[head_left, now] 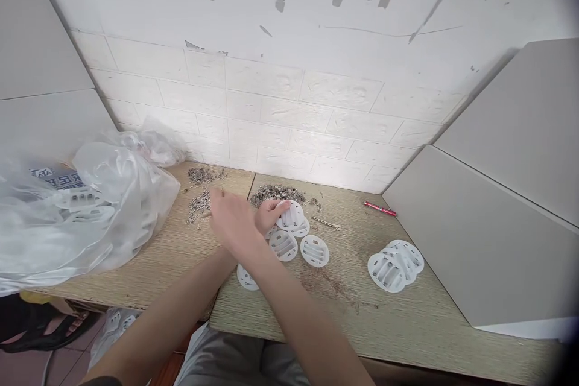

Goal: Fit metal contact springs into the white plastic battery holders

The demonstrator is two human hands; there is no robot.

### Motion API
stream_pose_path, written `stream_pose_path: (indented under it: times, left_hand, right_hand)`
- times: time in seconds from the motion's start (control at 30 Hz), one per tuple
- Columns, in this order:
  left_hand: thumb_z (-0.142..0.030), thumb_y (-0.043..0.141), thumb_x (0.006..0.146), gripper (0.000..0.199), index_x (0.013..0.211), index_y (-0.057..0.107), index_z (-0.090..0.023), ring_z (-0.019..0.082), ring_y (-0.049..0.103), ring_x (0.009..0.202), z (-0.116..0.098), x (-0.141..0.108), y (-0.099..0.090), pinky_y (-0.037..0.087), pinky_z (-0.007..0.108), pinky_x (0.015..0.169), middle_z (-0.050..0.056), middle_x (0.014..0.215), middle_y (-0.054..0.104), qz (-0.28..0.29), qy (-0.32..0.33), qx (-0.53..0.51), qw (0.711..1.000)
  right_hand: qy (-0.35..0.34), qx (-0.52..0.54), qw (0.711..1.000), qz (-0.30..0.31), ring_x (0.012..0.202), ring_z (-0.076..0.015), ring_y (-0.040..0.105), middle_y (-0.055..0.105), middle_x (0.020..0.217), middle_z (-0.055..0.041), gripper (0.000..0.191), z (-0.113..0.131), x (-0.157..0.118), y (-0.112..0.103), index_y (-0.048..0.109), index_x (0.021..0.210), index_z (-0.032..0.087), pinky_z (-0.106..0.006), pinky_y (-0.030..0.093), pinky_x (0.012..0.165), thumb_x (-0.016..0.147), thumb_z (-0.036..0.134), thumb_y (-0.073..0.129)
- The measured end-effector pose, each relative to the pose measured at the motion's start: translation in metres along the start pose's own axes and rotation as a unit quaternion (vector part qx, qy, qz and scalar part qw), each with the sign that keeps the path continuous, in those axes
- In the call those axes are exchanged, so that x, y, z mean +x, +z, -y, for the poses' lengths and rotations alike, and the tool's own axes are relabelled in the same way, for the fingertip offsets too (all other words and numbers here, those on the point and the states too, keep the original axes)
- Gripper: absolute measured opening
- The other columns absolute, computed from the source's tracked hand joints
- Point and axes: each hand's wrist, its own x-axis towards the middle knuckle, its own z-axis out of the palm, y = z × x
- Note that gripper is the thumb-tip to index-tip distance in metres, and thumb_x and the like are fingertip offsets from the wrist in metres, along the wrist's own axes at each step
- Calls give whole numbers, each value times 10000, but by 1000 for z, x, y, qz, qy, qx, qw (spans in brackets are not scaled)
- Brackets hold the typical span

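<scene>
My forearms cross, the right one over the left. My left hand [268,216] is closed on the edge of a round white plastic disc [290,216] with slots. Above the left board, my right hand [231,220] is beside a scattered pile of tiny metal parts [198,205]; its fingers are blurred and mostly hidden, so their grip cannot be made out. More discs lie below the held one, among them a disc [315,251] to the right and another [246,278] partly behind my right forearm. A larger heap of small metal pieces [277,194] sits behind my left hand.
Clear plastic bags [131,205] with white parts fill the left side. Stacked discs [395,266] lie at the right of the wooden table [407,325]. A red pen-like object [380,209] and a thin metallic strip [325,222] lie farther back. Grey panels and a white wall enclose the table.
</scene>
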Motion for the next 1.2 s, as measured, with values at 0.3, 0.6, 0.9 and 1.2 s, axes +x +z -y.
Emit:
stream_pose_path:
  times: [0.3,0.6,0.9,1.2]
  left_hand:
    - [-251,645,821,160,762,601,-109,86,534,592,2,13,-11,427,196,529,29,700,594,-75,-83,-314,943]
    - [-212,478,930,200,950,614,-68,79,500,571,8,15,-20,417,161,489,47,681,549,-3,-188,-570,800]
    - [-225,464,930,204,938,609,-82,88,495,575,6,14,-17,417,174,495,44,682,531,1,-193,-577,794]
    - [-224,474,919,193,932,609,-86,90,485,580,8,15,-18,416,178,504,45,688,529,-1,-194,-581,790]
  right_hand:
    - [-23,-35,995,85,1058,-276,576,608,1105,-168,176,3,48,64,641,991,105,-385,481,838,882,150,510]
    - [-44,-24,996,76,925,-235,628,637,1021,-120,177,0,51,78,629,995,114,-331,508,730,864,92,512]
    - [-71,-5,996,50,986,-248,579,590,1082,-140,224,-1,50,85,622,1011,117,-357,502,755,943,272,475]
    - [-90,-32,994,48,930,-209,588,609,1021,-105,190,-2,50,81,618,952,119,-303,492,739,880,62,453]
